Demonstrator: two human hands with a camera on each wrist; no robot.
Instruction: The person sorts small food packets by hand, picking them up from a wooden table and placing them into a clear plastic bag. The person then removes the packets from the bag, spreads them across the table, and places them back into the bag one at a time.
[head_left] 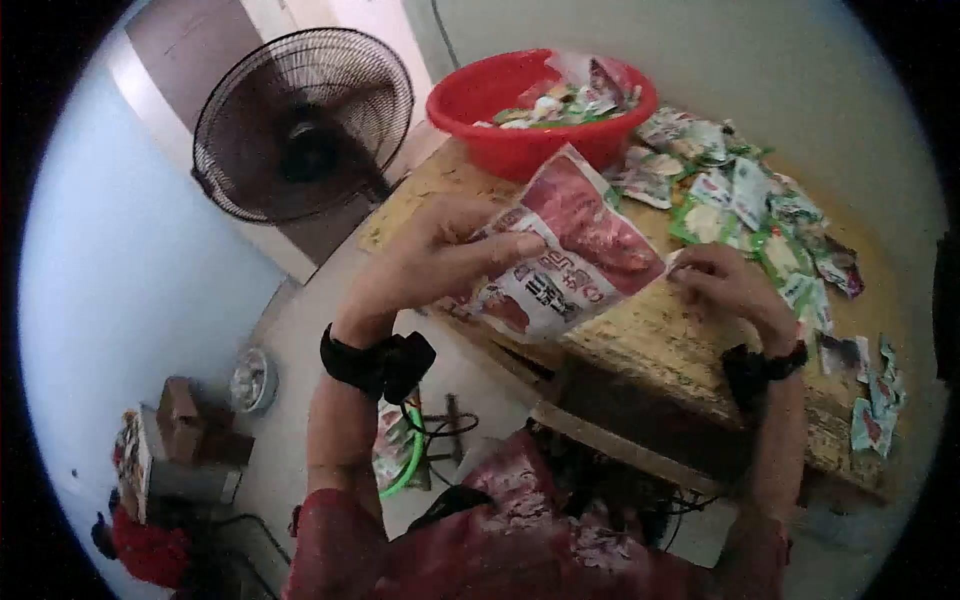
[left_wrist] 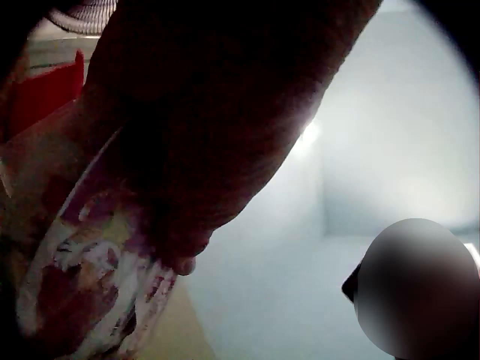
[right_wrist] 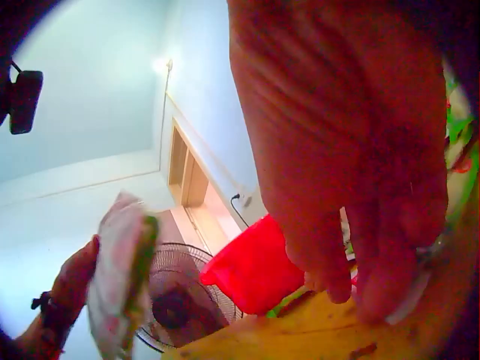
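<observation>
My left hand (head_left: pixel 450 250) grips a red-and-white printed plastic packet (head_left: pixel 590 255) by its left side, thumb lying across the front. The packet is tilted above the table's near edge. In the left wrist view, the dark underside of the hand covers part of the packet (left_wrist: pixel 82 292). Close to the packet's right corner, my right hand (head_left: pixel 735 290) has bent fingers and pinches a small whitish scrap (right_wrist: pixel 411 301). The right wrist view shows the packet (right_wrist: pixel 120 277) apart from that hand (right_wrist: pixel 345 150).
A red basin (head_left: pixel 490 150) holding several packets stands at the back of the worn yellow table (head_left: pixel 640 345). More green-and-white packets (head_left: pixel 750 195) lie in a heap along its right side. A black fan (head_left: pixel 305 140) is at the left, and boxes (head_left: pixel 190 430) stand on the floor.
</observation>
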